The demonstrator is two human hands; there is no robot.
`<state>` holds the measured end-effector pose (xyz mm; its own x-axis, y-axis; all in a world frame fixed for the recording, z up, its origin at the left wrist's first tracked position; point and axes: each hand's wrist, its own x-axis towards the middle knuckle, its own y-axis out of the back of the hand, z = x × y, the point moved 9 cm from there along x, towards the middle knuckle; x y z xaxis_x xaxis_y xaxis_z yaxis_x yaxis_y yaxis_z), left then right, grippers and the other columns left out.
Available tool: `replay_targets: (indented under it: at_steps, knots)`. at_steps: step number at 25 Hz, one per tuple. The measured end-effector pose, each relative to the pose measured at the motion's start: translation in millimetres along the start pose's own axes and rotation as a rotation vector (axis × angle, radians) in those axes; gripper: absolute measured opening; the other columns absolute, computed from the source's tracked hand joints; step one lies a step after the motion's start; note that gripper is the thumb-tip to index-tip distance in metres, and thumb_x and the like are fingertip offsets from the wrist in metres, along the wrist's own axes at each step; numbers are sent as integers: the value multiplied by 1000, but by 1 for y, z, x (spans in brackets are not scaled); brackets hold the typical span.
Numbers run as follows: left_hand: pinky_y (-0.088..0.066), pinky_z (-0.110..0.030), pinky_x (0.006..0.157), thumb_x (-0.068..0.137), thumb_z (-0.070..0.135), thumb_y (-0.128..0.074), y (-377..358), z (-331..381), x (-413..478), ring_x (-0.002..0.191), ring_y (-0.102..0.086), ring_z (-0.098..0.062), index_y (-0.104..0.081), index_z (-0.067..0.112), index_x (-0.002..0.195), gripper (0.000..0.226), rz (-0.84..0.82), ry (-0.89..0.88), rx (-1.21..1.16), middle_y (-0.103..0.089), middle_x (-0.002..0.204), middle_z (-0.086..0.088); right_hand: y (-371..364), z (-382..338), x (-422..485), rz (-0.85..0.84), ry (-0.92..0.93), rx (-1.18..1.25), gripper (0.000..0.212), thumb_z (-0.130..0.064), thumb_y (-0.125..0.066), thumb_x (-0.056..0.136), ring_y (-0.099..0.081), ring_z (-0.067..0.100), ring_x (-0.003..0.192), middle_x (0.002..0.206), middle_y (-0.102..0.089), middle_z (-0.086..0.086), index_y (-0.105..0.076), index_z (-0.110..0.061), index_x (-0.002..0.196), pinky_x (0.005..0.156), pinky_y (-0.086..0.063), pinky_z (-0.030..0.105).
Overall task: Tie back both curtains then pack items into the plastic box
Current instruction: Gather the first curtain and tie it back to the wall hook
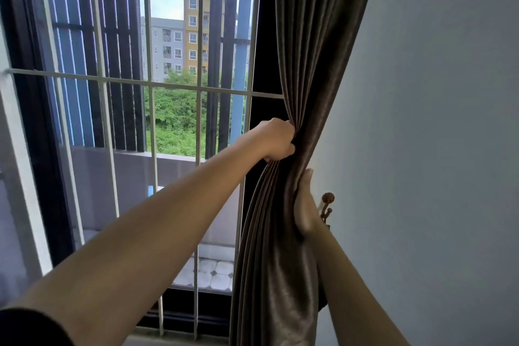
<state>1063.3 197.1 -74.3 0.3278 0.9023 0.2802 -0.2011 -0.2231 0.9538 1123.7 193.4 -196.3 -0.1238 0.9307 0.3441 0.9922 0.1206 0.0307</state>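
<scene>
Curtain (306,70), dark grey-brown and glossy, hangs at the right side of the window, against the pale wall (435,121), and I have it gathered into a narrow waist about halfway down. My left hand (276,139) reaches across from the left, its grip clenched round the bunched folds from the window side. My right hand (304,205) comes up from below on the wall side; its thumb lies against the outer folds and the fingers are tucked behind the fabric, so I cannot tell how firmly that grip closes. Just beside the right hand, a small brown tieback hook (327,206) with round knobs sticks out of the wall. Below the gathered point the cloth fans out again toward the sill. Through the white window bars (151,132) I see trees and apartment blocks.
</scene>
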Motion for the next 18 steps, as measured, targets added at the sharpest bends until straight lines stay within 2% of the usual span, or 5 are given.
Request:
replay_targets:
  at_steps: [3,7,13,16,18]
  knots:
    - [-50,-18,50,95,11,-45,-3,10,-7,75,-64,-26,-40,11,80,16,-153,-60,-285,-46,72,-2,-3,10,-13,51,129,-2,50,-51,-28,94,-60,-16,76,94,-56,-9,-40,-16,127,67,-47,3]
    - [-53,-12,55,94,4,-44,-13,28,-11,73,-65,-15,-51,8,84,13,-271,-106,-539,-58,79,-3,0,16,-16,152,197,-105,73,-41,-77,66,-64,7,95,100,-62,1,-41,-19,126,85,-53,23]
    - [-57,-31,81,94,8,-45,-18,39,-4,95,-67,-28,-45,6,116,22,-272,-85,-485,-59,101,-11,3,21,-5,300,178,-50,68,-19,-82,69,-60,-7,91,101,-62,-10,-43,-24,125,74,-47,7]
    - [-56,-34,83,94,8,-44,-19,36,-4,97,-67,-31,-42,1,123,30,-272,-69,-474,-60,103,-16,-3,22,-1,320,188,-48,65,-18,-77,67,-61,-1,93,103,-62,-1,-44,-19,123,78,-49,13]
    - [-58,-32,80,94,8,-45,-18,32,-8,96,-67,-30,-44,3,122,29,-247,-73,-500,-61,106,-14,0,24,-4,290,179,-76,60,-9,-72,66,-62,-1,80,94,-61,5,-45,-12,119,68,-50,13]
